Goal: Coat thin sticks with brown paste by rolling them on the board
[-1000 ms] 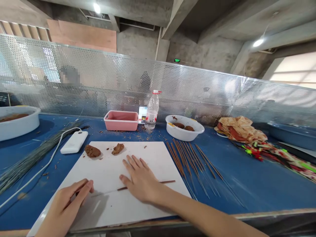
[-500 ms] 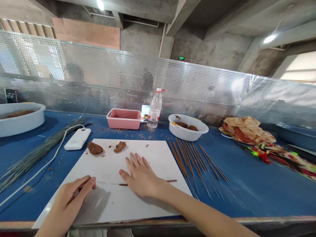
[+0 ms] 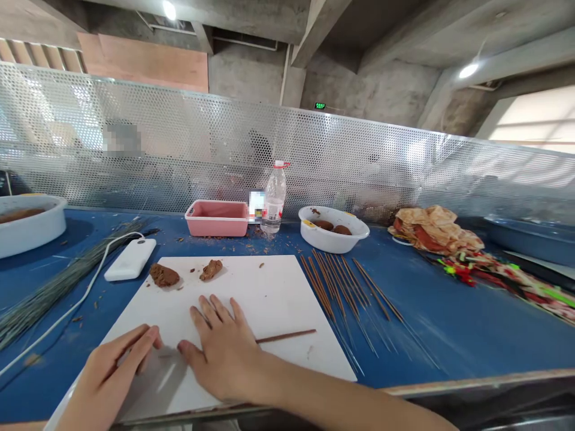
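Note:
My right hand (image 3: 220,350) lies flat on a white board (image 3: 274,293) with its fingers spread, pressing on a thin brown clay-coated stick (image 3: 287,335) that runs out from under the palm to the right. My left hand (image 3: 110,374) rests at the board's near left corner, its fingers curled together. Whatever lies under those fingers is hidden. Two lumps of brown clay (image 3: 164,275) (image 3: 211,269) and some crumbs sit toward the far left of the board, apart from both hands.
Several brown sticks (image 3: 336,293) lie fanned out on the blue table right of the board. Behind stand a white bowl (image 3: 332,238) holding clay balls, a pink tray (image 3: 216,218) and a plastic bottle (image 3: 273,200). A white power bank (image 3: 130,262) and thin grey-green stems (image 3: 67,281) lie left.
My right hand has slid left across the board, showing more of the brown stick. My left hand has barely moved, and the view has shifted slightly.

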{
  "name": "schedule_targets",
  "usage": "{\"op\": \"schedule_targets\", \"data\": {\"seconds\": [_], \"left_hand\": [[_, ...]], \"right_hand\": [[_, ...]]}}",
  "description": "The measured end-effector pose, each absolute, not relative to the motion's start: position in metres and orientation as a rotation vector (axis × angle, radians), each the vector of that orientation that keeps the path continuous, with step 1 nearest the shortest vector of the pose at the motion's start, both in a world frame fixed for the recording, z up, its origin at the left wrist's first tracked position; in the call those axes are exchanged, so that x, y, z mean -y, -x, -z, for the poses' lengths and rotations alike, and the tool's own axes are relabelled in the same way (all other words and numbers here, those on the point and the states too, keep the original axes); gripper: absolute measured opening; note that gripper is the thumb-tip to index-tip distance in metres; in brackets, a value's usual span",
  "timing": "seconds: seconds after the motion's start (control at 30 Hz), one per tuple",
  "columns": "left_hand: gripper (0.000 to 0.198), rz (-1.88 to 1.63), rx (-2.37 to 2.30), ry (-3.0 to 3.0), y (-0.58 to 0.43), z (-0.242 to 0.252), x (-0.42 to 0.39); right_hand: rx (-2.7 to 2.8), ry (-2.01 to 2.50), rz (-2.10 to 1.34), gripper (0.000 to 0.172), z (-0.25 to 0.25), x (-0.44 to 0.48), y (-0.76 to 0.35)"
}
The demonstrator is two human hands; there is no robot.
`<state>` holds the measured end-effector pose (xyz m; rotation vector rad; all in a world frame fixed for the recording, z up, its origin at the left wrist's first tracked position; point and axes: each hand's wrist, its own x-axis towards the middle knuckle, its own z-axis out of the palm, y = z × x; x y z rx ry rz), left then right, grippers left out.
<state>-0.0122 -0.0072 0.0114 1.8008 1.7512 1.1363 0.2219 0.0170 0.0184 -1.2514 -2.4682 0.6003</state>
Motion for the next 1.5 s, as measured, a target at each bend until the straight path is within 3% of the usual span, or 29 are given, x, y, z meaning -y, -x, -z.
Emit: {"op": "schedule_targets", "data": {"seconds": [0.3, 0.6, 0.9, 1.13, 1.37, 1.5], "left_hand": [[0.055, -1.024, -1.700, -1.808, 0.022, -0.007, 0.004], [0.057, -1.122, -1.678, -1.727, 0.008, -0.011, 0.012], [0.061, -1.116, -1.675, -1.704, 0.001, -0.015, 0.014], [0.063, -1.030, -1.634, -1.733, 0.004, -0.013, 0.013], [0.065, -1.020, -1.639, -1.711, 0.003, -0.017, 0.014], [0.066, -0.997, -1.645, -1.704, 0.002, -0.017, 0.014]], "right_hand": [[2.608, 1.180, -0.562, 0.060, -0.041, -0.066, -0.254], [2.486, 1.374, -0.399, 0.064, -0.002, -0.011, -0.293], [2.454, 1.352, -0.495, 0.064, -0.021, -0.058, -0.284], [2.483, 1.358, -0.443, 0.071, -0.007, -0.020, -0.282], [2.307, 1.446, -0.514, 0.064, -0.047, -0.031, -0.290], [2.348, 1.457, -0.467, 0.062, -0.033, -0.040, -0.286]]}}
